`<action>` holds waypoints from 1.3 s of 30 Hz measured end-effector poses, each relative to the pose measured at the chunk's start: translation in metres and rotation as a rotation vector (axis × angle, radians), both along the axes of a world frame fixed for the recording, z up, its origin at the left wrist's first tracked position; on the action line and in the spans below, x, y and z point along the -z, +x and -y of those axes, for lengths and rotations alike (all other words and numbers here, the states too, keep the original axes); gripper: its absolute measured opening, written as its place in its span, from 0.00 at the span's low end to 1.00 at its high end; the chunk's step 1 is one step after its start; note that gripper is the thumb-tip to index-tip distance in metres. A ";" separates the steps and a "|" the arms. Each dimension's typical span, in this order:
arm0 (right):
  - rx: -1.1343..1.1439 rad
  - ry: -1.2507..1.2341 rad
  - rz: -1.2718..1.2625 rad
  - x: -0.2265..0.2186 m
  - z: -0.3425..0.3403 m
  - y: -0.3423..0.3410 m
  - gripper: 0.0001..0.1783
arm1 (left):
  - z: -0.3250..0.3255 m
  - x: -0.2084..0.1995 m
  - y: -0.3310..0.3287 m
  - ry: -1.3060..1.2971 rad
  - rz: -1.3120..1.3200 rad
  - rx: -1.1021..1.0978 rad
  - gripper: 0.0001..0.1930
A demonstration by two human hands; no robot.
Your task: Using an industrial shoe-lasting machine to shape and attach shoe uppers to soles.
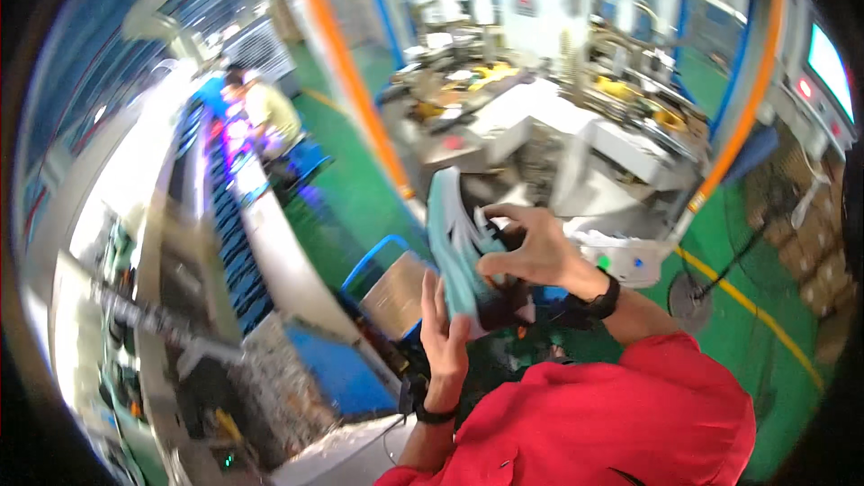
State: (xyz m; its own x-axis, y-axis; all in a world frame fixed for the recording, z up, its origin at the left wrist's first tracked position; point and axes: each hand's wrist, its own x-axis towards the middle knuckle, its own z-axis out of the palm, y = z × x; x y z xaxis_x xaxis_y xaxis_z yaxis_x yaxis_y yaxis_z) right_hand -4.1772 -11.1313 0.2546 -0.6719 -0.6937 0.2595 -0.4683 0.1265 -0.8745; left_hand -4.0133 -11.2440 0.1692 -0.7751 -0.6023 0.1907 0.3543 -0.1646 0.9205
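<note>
A sneaker (461, 252) with a teal-and-white sole and a dark upper stands tilted on its side in front of me, held off any surface. My right hand (533, 247) grips its upper near the opening, thumb and fingers curled around the edge. Against the lower end of the sole rests my left hand (443, 335), its fingers fairly straight along the side and its thumb near the sole's end. Part of the upper is hidden behind my right hand.
At left runs a conveyor (236, 252) with a blue panel (333, 369) at its near end. Ahead is a machine with grey-white stations (549, 139) between orange posts (346, 72). A blue-framed cart (393, 292), a standing fan (693, 292) and cardboard boxes (814, 256) are around; a person (270, 112) sits farther off.
</note>
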 end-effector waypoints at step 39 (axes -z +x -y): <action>0.665 0.783 0.079 0.086 -0.140 -0.592 0.39 | -0.047 -0.004 -0.416 0.402 0.556 0.517 0.20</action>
